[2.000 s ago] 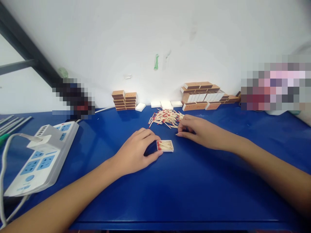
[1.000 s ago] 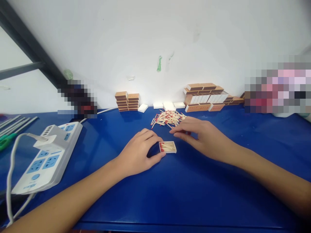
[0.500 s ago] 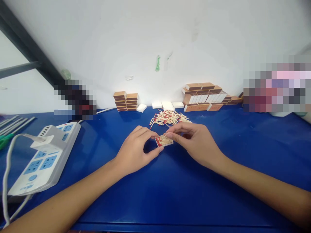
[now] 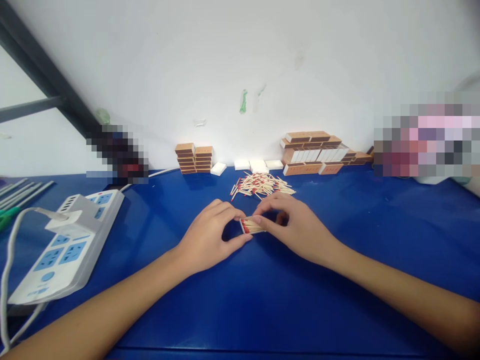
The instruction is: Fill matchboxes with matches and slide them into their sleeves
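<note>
A small white tray full of red-tipped matches [image 4: 252,226] is held low over the blue table. My left hand [image 4: 212,237] grips its left end between thumb and forefinger. The thumb of my right hand [image 4: 296,225] lies over the matches at the tray's right end, with the forefinger bent behind it. Just beyond the hands is a loose pile of matches [image 4: 262,185]. Whether my right fingers pinch a single match is hidden. Several white trays [image 4: 258,166] rest behind the pile against the wall.
Matchboxes [image 4: 195,159] are stacked left of the white trays, and a larger stack [image 4: 313,152] stands to their right. A white power strip [image 4: 67,250] with a plugged-in cable lies at the left. Thin grey rods [image 4: 30,195] are at the far left.
The matches in the tray lie straighter. My right thumb has lowered over them, and both hands and the tray sit slightly lower in view.
</note>
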Available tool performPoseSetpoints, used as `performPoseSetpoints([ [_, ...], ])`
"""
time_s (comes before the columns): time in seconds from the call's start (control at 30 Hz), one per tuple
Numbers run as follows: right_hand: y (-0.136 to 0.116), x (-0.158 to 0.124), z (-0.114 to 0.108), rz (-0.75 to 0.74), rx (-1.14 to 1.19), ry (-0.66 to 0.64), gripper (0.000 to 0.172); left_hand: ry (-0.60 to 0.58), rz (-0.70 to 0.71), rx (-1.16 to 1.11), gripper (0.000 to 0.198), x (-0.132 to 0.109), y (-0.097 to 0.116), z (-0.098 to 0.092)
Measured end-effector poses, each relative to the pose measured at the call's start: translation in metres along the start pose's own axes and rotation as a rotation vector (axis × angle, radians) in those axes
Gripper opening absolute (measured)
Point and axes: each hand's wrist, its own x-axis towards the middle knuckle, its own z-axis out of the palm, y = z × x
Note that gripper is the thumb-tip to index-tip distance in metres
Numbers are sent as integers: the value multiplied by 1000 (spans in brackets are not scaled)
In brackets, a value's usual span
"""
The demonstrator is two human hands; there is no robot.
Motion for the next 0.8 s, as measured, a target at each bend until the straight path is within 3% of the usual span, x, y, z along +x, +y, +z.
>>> performPoseSetpoints([
  [0.17, -2, -2, 0, -90, -122, -53, 15, -42, 42, -18, 25, 0, 2, 1],
  [0.57, -2, 3, -15, -207, -48, -248, 15, -74, 64, -32, 26, -1, 0, 1],
  [0.7, -4, 4, -14, -226, -52, -225, 18, -65, 61, -24, 26, -1, 0, 1],
  [0.8, 3, 10, -24, -206, -167, -68, 20, -40, 46, 4, 25, -1, 0, 1],
])
